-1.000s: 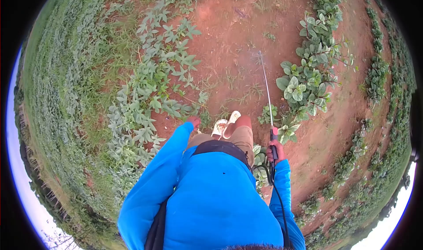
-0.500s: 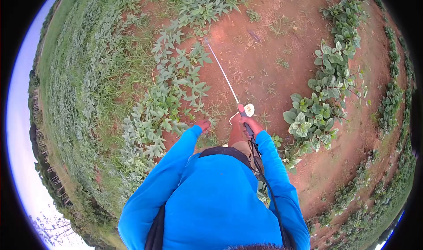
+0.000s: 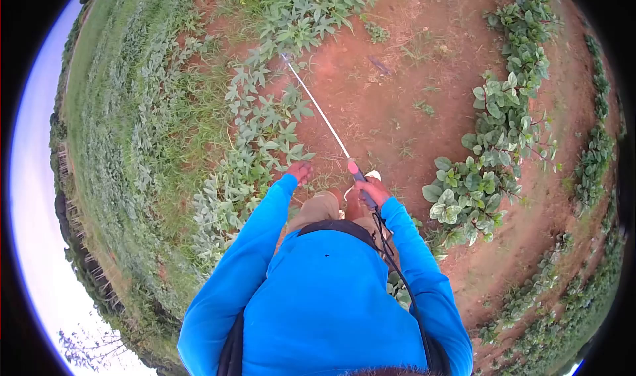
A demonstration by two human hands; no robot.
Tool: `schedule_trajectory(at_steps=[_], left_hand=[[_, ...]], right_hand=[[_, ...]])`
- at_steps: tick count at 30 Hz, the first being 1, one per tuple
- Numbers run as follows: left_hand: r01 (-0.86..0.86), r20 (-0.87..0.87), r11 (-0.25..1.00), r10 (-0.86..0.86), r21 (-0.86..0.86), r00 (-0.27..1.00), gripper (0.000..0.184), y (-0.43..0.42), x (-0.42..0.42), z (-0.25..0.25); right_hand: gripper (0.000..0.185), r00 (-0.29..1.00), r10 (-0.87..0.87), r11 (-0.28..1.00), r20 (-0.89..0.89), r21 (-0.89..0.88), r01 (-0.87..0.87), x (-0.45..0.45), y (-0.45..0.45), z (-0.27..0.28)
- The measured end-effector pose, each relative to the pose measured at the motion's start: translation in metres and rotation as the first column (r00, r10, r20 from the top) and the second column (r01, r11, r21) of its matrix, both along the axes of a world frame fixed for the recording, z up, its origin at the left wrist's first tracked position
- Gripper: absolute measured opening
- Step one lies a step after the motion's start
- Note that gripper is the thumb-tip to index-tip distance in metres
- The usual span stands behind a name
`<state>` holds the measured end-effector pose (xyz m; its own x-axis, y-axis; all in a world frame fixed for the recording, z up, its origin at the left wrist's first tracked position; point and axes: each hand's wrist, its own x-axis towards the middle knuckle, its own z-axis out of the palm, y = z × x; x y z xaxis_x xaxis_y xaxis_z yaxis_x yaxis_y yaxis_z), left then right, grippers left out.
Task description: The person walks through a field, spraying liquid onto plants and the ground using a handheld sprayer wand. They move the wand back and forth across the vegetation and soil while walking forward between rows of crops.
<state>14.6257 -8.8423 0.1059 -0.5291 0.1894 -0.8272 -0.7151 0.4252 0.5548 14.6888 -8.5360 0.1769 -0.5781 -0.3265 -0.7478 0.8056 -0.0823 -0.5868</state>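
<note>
My right hand [image 3: 374,192] is wrapped round the dark handle of a spray wand [image 3: 320,108]. The thin metal tube slants up and left, and its tip is by the leafy plants of the left row [image 3: 262,121]. A black hose [image 3: 405,282] hangs from the handle and runs back along my right arm. My left hand [image 3: 301,172] is beside the same row, in front of my left thigh, with its fingers curled; whether anything is in them is too small to tell.
Reddish soil [image 3: 371,104] lies between the left plants and a broad-leaved row [image 3: 493,147] on the right. More rows curve along the far right. Grass [image 3: 199,121] grows thick on the left. A light shoe [image 3: 373,175] shows past my right hand.
The wand has swung from the right row over to the left row, with my right hand moving left and inward. My left hand has risen slightly. My legs have shifted.
</note>
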Motion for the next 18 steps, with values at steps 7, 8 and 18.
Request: schedule_trajectory(at_steps=[7, 8, 18], left_hand=[[0.089, 0.142, 0.983, -0.066, -0.16, 0.988, 0.02, 0.018, -0.011, 0.003], [0.095, 0.147, 0.983, -0.072, -0.158, 0.987, 0.02, 0.018, -0.012, 0.002], [0.163, 0.149, 0.985, -0.153, -0.061, 0.977, 0.026, 0.06, -0.068, -0.04]], right_hand=[[0.021, 0.793, -0.321, 0.889, 0.518, -0.123, 0.441, 0.067, 0.085, 0.02], [0.021, 0.789, -0.327, 0.887, 0.521, -0.119, 0.446, 0.079, 0.096, 0.02], [0.022, 0.457, -0.668, 0.547, 0.587, -0.029, 0.837, 0.07, 0.156, 0.024]])
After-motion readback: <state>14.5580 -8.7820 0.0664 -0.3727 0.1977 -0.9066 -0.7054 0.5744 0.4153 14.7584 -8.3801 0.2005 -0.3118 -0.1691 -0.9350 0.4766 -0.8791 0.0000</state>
